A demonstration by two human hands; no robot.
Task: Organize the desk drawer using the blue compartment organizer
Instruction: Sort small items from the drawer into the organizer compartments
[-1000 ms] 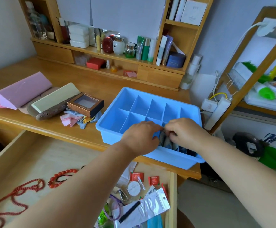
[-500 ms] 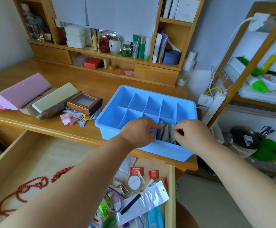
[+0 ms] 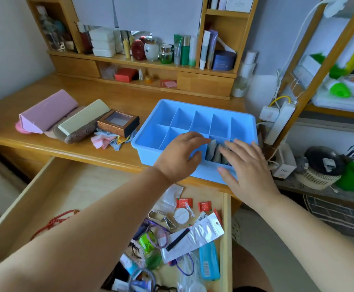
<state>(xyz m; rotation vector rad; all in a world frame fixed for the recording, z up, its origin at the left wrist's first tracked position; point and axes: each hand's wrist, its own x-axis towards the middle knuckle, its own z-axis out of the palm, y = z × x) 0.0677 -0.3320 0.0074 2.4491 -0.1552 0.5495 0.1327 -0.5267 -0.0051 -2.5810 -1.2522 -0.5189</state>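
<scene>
Hands spread, empty: left (image 3: pixel 181 153) and right (image 3: pixel 246 165) over blue organizer (image 3: pixel 148 131); red packets' (image 3: pixel 184 202) print unreadable

Organizer (image 3: pixel 144 142) on desk (image 3: pixel 129 98), behind the open drawer (image 3: pixel 45 197).

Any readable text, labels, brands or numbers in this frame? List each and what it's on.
None can be read with confidence.
Red sachets in the open drawer: pale print, too small to read.
Round white disc: faint print, blurred.
Clear hang-bag: dark marks at the header, illegible.
Dark blue jar on the shelf: pale lettering, too small.
Brown window box on the desk: print on its rim, blurred.
White adapter: small mark, unreadable.
</scene>
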